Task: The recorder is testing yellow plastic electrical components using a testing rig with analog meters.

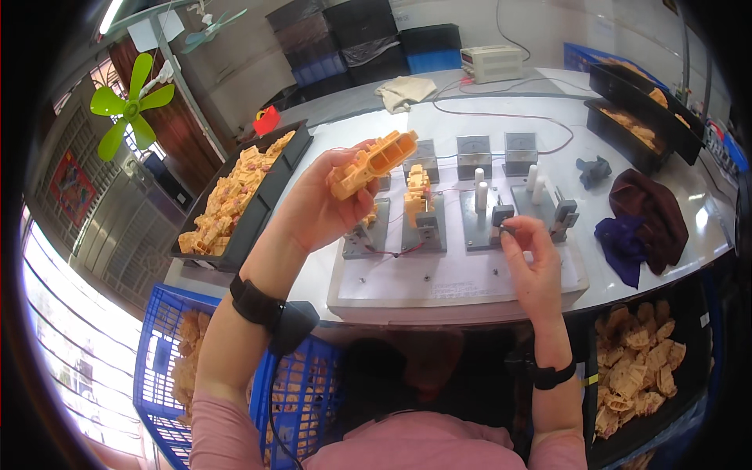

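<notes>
My left hand (pixel 317 200) is raised over the left side of the test fixture (pixel 376 294), its fingers closed round a yellow-orange moulded plastic housing (pixel 384 157) with open compartments. Another housing of the same colour (pixel 417 196) sits on a grey station of the fixture, below and right of the held one. My right hand (pixel 534 262) is at the fixture's right half, thumb and forefinger pinched at a small dark block (pixel 502 213) on a grey plate. White upright posts (pixel 481 194) stand just behind that block. A row of square meters (pixel 474 157) lines the fixture's back.
At the left lies a long black tray (pixel 262 207) heaped with housings. Blue crates (pixel 301 392) and a black bin (pixel 697 352) of similar parts stand below the table edge. Dark cloths (pixel 646 219) lie at right, near stacked trays (pixel 627 133). An instrument (pixel 492 64) stands behind.
</notes>
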The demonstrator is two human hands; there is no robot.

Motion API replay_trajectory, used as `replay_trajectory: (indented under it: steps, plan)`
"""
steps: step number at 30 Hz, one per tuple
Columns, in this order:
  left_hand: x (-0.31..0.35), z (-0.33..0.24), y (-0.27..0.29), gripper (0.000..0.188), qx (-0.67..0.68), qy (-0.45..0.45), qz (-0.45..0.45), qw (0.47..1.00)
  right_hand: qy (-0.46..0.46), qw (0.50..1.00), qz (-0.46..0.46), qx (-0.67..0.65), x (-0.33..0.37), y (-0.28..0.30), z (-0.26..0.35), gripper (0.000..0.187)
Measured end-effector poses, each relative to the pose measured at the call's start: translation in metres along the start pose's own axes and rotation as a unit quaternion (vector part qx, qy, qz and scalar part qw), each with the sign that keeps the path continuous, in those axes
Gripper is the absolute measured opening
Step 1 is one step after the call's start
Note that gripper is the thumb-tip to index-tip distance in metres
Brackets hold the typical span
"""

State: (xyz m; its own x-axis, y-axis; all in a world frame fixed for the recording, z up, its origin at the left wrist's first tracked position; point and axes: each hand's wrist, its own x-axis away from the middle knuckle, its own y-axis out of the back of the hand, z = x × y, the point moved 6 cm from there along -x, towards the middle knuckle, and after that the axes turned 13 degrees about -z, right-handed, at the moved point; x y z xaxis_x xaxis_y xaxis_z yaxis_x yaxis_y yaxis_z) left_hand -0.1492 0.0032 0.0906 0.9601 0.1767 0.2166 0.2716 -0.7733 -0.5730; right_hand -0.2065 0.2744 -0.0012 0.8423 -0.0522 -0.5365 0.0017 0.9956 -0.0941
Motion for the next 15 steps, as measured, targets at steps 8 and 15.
replay_trajectory:
  steps: [8, 15]
  plan:
    - [-0.033, 0.002, -0.034, 0.058, -0.166, -0.046, 0.021, 0.985, 0.050, 0.999, 0.003, 0.009, 0.001, 0.004, 0.007, 0.014]
    - [-0.074, 0.033, -0.082, 0.068, -0.529, -0.155, 0.005, 0.834, 0.021, 1.000, 0.012, -0.004, 0.000, 0.002, 0.007, 0.016]
